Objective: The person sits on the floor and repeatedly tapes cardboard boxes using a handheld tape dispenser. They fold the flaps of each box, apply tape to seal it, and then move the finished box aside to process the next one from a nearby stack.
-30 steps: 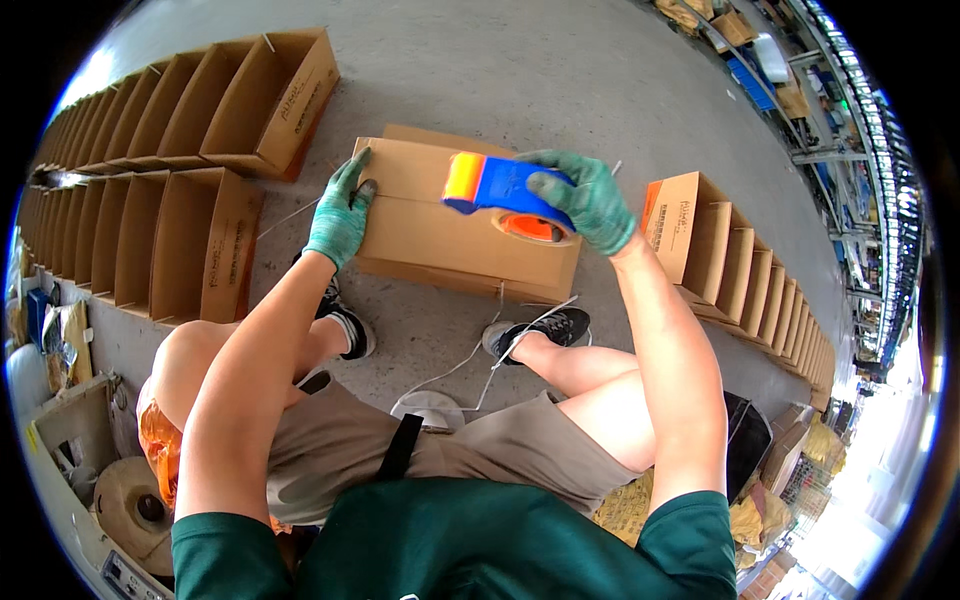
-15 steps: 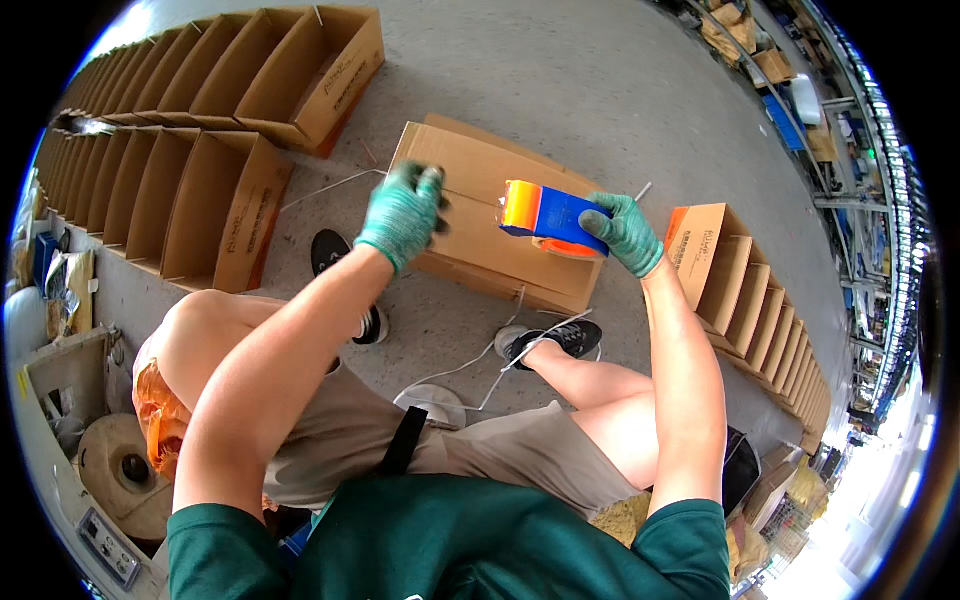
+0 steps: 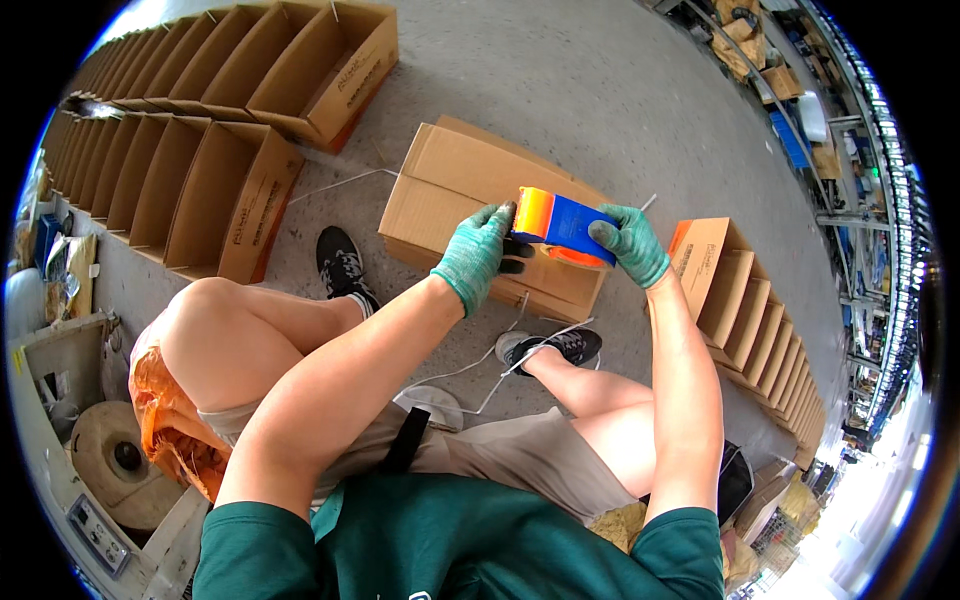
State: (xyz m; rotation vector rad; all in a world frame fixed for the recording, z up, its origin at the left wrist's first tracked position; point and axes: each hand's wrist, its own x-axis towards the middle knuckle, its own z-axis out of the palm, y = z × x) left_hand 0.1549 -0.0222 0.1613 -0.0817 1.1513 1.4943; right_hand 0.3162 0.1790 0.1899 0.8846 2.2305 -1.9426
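Observation:
My right hand (image 3: 634, 246), in a green glove with a dark palm, grips the blue end of a tape dispenser (image 3: 578, 222). A roll of orange tape shows at its underside and its far left end is orange-yellow. At that end is my left hand (image 3: 478, 250), gloved alike, its digits bent around the tip; whether it pinches the tape's loose edge is too small to tell. The dispenser is held above a closed cardboard box (image 3: 450, 170) lying on the floor between my feet, with its top flaps folded down.
Rows of open, nested cardboard boxes (image 3: 240, 190) stand at the left, and another row (image 3: 745, 300) at the right. White strapping (image 3: 470, 375) lies loose by my feet. A strapping machine (image 3: 125, 465) is at the lower left, metal shelving (image 3: 850, 215) at the far right.
My left hand has moved right and nearer, from over the box's left part to the dispenser's end. My right hand and the dispenser have shifted slightly; my left foot shows more.

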